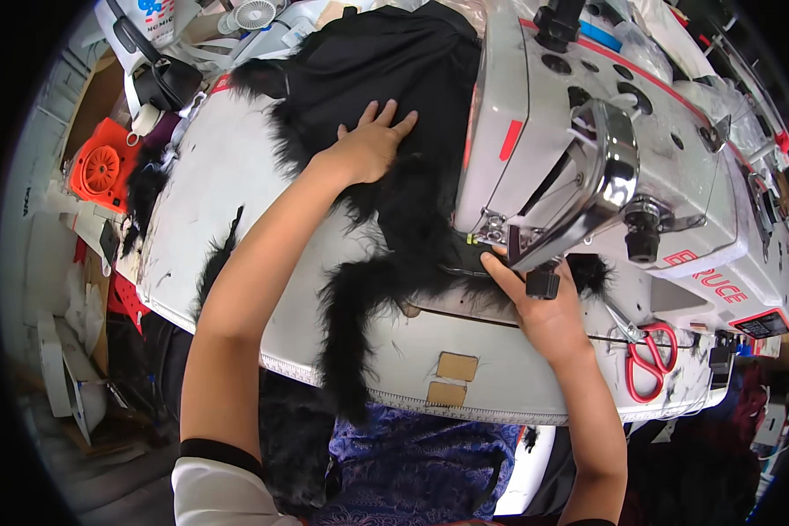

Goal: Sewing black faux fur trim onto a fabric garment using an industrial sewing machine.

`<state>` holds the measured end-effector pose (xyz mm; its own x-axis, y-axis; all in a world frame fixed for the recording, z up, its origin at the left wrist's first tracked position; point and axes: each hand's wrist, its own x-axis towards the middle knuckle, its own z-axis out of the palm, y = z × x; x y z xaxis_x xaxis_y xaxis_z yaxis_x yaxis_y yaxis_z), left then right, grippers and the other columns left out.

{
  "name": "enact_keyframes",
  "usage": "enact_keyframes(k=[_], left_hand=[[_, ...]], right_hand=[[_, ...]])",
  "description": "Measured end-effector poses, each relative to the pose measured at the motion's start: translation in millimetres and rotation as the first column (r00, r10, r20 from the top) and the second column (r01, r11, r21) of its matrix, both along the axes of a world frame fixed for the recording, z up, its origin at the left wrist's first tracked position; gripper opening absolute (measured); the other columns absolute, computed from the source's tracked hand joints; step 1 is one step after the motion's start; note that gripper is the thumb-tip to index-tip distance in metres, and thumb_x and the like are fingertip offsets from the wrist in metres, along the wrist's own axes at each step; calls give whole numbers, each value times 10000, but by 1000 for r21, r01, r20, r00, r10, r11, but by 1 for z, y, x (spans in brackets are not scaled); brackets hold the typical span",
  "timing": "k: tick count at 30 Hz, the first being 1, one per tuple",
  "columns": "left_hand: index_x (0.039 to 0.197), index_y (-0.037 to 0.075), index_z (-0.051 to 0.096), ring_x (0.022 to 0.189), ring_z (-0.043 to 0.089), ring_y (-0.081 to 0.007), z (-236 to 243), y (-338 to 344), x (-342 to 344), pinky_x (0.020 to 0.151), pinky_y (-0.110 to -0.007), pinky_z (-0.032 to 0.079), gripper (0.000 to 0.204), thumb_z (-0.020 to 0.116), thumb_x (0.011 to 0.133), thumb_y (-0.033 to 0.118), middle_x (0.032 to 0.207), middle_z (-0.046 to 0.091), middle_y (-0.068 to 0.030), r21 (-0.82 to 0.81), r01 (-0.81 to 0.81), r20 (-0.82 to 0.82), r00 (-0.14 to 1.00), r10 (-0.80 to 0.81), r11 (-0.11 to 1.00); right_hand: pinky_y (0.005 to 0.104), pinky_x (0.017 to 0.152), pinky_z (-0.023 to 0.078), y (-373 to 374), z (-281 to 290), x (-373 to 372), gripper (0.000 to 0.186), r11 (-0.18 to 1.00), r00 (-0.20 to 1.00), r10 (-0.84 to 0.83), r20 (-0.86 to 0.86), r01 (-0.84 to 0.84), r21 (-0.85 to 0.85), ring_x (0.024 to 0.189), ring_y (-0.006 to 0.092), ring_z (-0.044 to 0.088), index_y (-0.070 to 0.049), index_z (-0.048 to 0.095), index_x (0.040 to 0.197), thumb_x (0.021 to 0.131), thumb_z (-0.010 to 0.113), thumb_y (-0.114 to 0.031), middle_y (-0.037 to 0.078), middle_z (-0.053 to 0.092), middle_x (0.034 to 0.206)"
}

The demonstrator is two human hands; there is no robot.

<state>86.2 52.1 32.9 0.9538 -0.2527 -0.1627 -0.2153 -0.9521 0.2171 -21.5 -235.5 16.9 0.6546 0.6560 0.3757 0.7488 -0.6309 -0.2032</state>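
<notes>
A black furry fabric piece (394, 202) lies across the white sewing table (237, 184) and runs under the head of a white sewing machine (587, 131). My left hand (373, 145) rests flat on the fabric, fingers spread, left of the machine. Beside the presser foot, my right hand (539, 302) presses on the fabric's edge, fingers pointing at the needle area. A strip of black fur (346, 351) hangs over the table's front edge toward my lap.
Red-handled scissors (649, 355) lie on the table right of my right hand. An orange device (101, 167) and a black bag (162, 83) sit at the far left. Two cardboard patches (454, 377) are stuck on the table's front edge.
</notes>
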Motion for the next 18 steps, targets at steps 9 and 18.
enact_keyframes(k=[9,18], left_hand=[[1289,112,450,1261,359,-282,-53,27,83,1063,-477,211,585,518,838,477,1313,437,-164,-534,192,227,971,-79,824],[805,-35,551,639,532,-261,4,11,-110,604,-311,446,122,563,685,-49,734,522,-124,-472,412,679,733,23,780]], right_hand=[[492,938,339,21,-4,-21,622,994,987,-96,-132,102,41,1074,319,469,-147,532,1188,599,640,22,127,487,1171],[424,763,418,22,-6,-4,377,961,979,-199,46,186,204,824,334,502,-57,548,1036,674,653,-49,133,556,895]])
